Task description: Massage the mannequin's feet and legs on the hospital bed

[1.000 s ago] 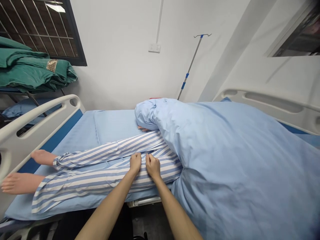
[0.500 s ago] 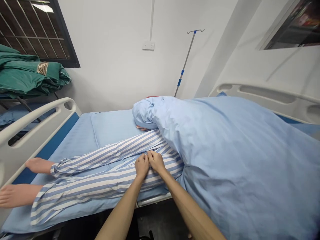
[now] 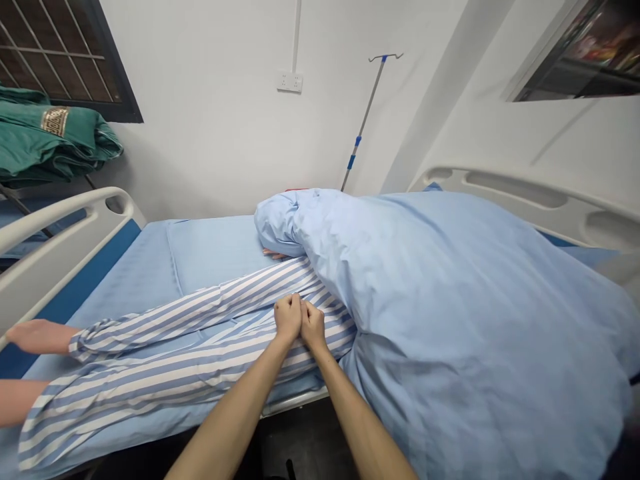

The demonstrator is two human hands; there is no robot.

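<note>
My left hand (image 3: 287, 318) and my right hand (image 3: 313, 325) sit side by side, knuckles touching, fingers curled into the blue-and-white striped trousers (image 3: 170, 373) at the thigh of a figure, probably a nursing manikin, lying on the bed. Its bare feet (image 3: 37, 336) point toward the left rail. A light blue duvet (image 3: 450, 313) hides the upper body and head. A small part of the figure's hand (image 3: 273, 253) shows beside the duvet's edge.
A light blue sheet (image 3: 220, 247) covers the mattress, with white bed rails (image 3: 65, 233) on both sides. Behind stand an IV pole (image 3: 365, 120), a wall socket (image 3: 290, 81) and a barred window (image 3: 65, 60). Folded green cloth (image 3: 50, 137) lies on a rack at left.
My hands have drawn together and now touch, gathering the trouser cloth between them. The whole scene has shifted left in view, so the feet sit nearer the frame's edge.
</note>
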